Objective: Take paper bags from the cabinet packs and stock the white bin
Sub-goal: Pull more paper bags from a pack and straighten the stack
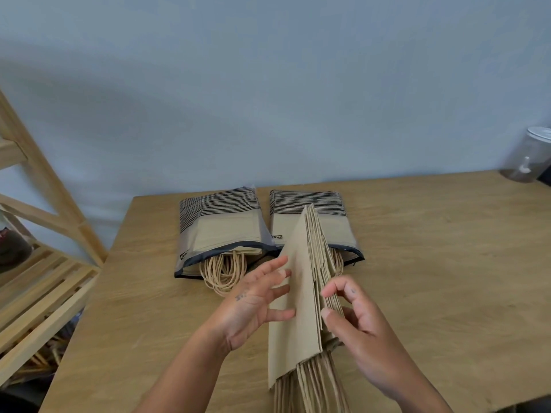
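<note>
Early: paper bags [299, 320] out, white bin unseen.
Your left hand [253, 308] is spread against them; right hand [357, 323] pinches their edges.

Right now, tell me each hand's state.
Left hand: open, fingers flat against the bags.
Right hand: curled fingers pinch the bags' edges.

Single head-worn view, looking forward and down, close over the wooden table [432, 263], wall behind
</note>
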